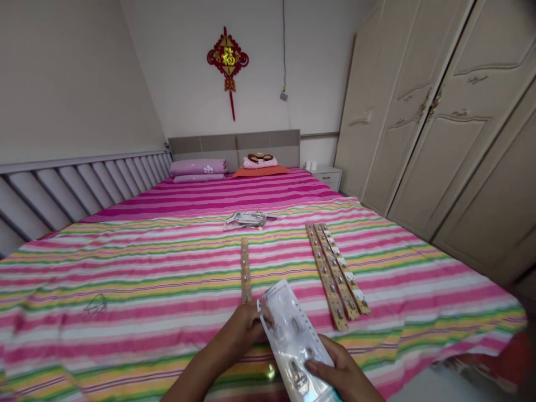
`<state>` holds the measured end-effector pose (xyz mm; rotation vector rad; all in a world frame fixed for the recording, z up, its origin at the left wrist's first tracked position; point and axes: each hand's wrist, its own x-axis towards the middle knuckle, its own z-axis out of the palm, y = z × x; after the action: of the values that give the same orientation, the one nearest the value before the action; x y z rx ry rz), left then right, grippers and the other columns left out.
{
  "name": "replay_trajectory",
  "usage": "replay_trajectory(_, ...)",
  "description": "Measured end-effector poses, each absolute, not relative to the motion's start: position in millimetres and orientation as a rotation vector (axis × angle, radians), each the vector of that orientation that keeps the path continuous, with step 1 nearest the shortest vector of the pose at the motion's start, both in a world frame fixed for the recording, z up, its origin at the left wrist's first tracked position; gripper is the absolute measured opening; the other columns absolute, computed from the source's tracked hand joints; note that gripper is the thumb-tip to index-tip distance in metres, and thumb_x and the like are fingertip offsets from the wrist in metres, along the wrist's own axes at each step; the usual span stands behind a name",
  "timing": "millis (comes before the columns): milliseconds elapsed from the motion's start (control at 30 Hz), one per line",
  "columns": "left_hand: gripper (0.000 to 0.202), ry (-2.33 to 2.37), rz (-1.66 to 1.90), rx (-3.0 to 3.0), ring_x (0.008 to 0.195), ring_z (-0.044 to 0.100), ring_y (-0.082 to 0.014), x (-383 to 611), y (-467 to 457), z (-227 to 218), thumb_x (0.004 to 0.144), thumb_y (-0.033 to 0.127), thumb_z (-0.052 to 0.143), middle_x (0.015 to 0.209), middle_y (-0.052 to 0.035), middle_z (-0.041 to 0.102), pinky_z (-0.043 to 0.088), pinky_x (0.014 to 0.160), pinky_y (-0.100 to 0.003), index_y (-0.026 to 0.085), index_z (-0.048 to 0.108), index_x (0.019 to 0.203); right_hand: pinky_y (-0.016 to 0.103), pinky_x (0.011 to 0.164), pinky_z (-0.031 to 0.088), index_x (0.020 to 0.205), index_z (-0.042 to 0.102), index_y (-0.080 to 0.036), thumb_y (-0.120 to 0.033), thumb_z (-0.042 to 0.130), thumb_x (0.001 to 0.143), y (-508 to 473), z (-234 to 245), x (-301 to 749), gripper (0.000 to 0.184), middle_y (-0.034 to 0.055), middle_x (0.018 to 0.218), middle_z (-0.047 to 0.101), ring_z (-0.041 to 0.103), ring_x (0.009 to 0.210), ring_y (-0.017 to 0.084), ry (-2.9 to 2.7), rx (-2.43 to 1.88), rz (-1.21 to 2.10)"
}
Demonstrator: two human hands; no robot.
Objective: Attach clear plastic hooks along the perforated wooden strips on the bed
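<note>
Left grip [238,332] and right grip [335,368] closed on clear plastic packet [293,340]; lower end cut off, contents unclear; pink-striped bedsheet [125,290] beneath, cream wardrobe [435,111] at right.

Home bedroom: striped bedsheet on a large bed [234,251], pillows [198,169], cream wardrobe [435,111], red wall knot [228,58].

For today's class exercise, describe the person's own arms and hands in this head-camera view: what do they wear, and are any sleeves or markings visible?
The left hand and right hand are bare, with no gloves. The left forearm and right forearm show no sleeve before they leave the frame. No watch, bracelet or marking can be seen, though small details are hard to make out.
</note>
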<state>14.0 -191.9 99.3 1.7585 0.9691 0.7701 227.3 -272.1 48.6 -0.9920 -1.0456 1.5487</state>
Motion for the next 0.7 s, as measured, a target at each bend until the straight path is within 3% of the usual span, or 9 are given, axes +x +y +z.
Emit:
replay_trajectory(133, 0.007, 1.246, 1.104, 1.577, 0.075, 0.062, -0.0194, 4.6, -180.2, 100.0, 0.068, 0.026, 0.068, 0.076, -0.0042, 0.070, 0.047, 0.069, -0.025, 0.022, 0.073, 0.071, 0.031, 0.061, 0.050, 0.104, 0.068, -0.019, -0.041, 0.075, 0.065, -267.9, 47.9, 254.2, 0.046, 0.0041, 0.079, 0.073, 0.066, 0.072, 0.024, -0.948, -1.129, 1.453)
replay_trajectory(267, 0.027, 1.221, 1.109, 1.191, 0.069, 0.065, -0.0197, -3.1, -180.5, 91.5, 0.052, 0.036, 0.080, 0.071, -0.0045, 0.072, 0.051, 0.065, -0.027, 0.018, 0.073, 0.071, 0.026, 0.042, 0.045, 0.105, 0.065, -0.019, -0.041, 0.076, 0.065, -252.4, 58.1, 304.4, 0.047, 0.0035, 0.072, 0.073, 0.062, 0.049, 0.019, -0.824, -1.292, 1.296)
replay_trajectory(333, 0.034, 1.200, 1.080, 1.086, 0.066, 0.066, -0.0186, -3.2, -184.9, 85.1, 0.045, 0.039, 0.084, 0.068, -0.0042, 0.072, 0.052, 0.064, -0.027, 0.017, 0.073, 0.070, 0.027, 0.045, 0.048, 0.096, 0.067, -0.017, -0.039, 0.077, 0.063, -239.0, 67.3, 332.3, 0.041, 0.0046, 0.074, 0.074, 0.063, 0.051, 0.019, -0.783, -1.284, 1.187)
replay_trajectory(533, 0.043, 1.183, 1.089, 0.834, 0.060, 0.063, -0.0110, 6.0, -197.8, 75.8, 0.042, 0.040, 0.086, 0.065, -0.0010, 0.071, 0.050, 0.061, -0.020, 0.016, 0.072, 0.075, 0.034, 0.059, 0.052, 0.088, 0.067, -0.017, -0.036, 0.079, 0.055, -186.2, 80.6, 403.0, 0.039, 0.0103, 0.080, 0.074, 0.067, 0.067, 0.024, -0.704, -1.348, 0.968)
replay_trajectory(700, 0.039, 1.074, 1.123, 0.674, 0.059, 0.060, -0.0085, 13.4, -205.9, 82.9, 0.046, 0.034, 0.087, 0.067, 0.0000, 0.068, 0.049, 0.059, -0.018, 0.015, 0.070, 0.076, 0.047, 0.070, 0.047, 0.068, 0.061, -0.019, -0.037, 0.073, 0.051, -159.9, 66.4, 440.1, 0.028, 0.0169, 0.071, 0.067, 0.062, 0.084, 0.037, -0.752, -1.785, 0.482)
